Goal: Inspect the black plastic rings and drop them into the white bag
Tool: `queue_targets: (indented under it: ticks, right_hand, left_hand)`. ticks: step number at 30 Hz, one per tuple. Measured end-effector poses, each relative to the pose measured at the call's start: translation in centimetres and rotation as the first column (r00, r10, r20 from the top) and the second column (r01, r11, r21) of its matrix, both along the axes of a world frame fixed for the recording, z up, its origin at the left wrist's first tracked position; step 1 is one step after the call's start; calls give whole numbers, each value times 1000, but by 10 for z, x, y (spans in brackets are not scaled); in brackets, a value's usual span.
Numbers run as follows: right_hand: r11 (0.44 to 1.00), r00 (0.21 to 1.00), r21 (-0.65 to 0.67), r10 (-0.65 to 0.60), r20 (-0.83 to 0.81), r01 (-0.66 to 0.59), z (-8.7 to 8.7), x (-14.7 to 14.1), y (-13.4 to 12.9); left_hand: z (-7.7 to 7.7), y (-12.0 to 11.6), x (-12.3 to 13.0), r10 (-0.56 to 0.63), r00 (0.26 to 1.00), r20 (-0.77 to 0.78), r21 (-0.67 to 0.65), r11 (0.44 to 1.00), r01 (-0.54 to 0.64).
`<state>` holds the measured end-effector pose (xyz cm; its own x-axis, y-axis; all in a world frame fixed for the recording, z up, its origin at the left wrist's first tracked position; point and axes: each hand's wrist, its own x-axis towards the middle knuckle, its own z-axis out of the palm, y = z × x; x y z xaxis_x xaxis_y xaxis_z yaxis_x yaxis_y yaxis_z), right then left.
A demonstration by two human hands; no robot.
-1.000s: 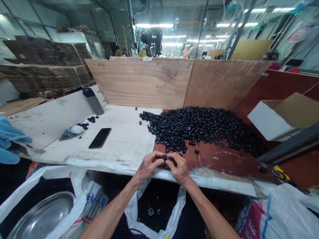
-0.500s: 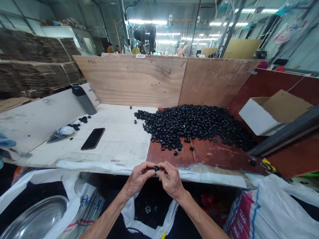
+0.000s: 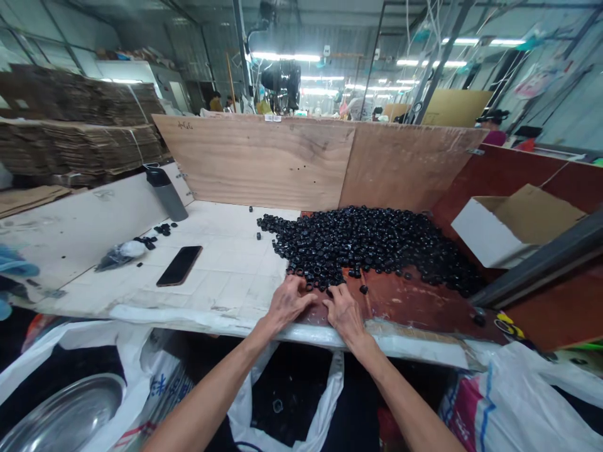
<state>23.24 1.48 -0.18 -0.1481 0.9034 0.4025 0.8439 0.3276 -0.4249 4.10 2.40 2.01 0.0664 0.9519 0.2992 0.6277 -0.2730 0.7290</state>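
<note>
Black rings (image 3: 377, 242) lie heaped on the worktop (image 3: 226, 270), and two bare hands work at the near edge of the rings. Fingers of the left hand (image 3: 288, 301) bend down at that edge, the thumb set apart; those of the right hand (image 3: 347, 312) curl just beside. From where I stand, I cannot tell whether either pinches a ring. Left of the rings are a phone (image 3: 179, 266) and a bottle (image 3: 168, 194); right of them, a box (image 3: 487, 233); below them, an open bag (image 3: 332, 395).
</note>
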Motion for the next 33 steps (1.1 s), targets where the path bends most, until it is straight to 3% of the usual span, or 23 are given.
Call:
queue_targets:
  ticks: [4, 7, 9, 11, 13, 15, 17, 19, 20, 25, 30, 33]
  right_hand:
    - [998, 1000, 61, 14, 0, -14, -11, -4, 9]
    - [996, 999, 85, 27, -46, -23, -12, -6, 9]
    - [998, 997, 57, 32, -65, -29, -11, -6, 10]
    - [999, 992, 32, 42, -120, -38, -8, -4, 11]
    - [998, 966, -8, 61, -252, -65, -4, -2, 10]
    - [978, 875, -139, 70, -478, -155, 0, -3, 8]
    - [904, 693, -287, 13, -720, -316, 3, -8, 6]
    - [836, 530, -331, -59, -846, -437, 3, -15, 4]
    - [831, 493, -325, -72, -867, -452, 2, -20, 4]
    - [898, 482, -222, -12, -876, -381, -5, -34, 6]
    - [919, 577, -106, 146, -803, -380, -6, -35, 5]
    - [929, 608, -82, 167, -776, -361, -6, -35, 5]
  left_hand:
    - [-20, 22, 18, -23, 990, -141, 89, 995, 36]
    - [-24, 19, 11, -73, 991, -112, 66, 995, 81]
    - [-22, 12, 4, -83, 997, -3, 11, 996, 83]
    - [-18, 2, -3, -73, 977, 202, -93, 991, 93]
    - [-14, -8, -7, -57, 891, 450, -223, 959, 174]
    - [-13, -14, -10, -28, 761, 648, -294, 913, 284]
    - [-14, -17, -12, -11, 656, 754, -290, 892, 348]
    - [-16, -16, -13, -12, 603, 798, -264, 892, 366]
    - [-17, -15, -14, -18, 591, 806, -254, 893, 373]
    - [-19, -12, -16, -31, 587, 809, -237, 897, 373]
    - [-18, -14, -15, -43, 597, 801, -227, 901, 370]
    - [-16, -14, -14, -76, 617, 784, -213, 899, 382]
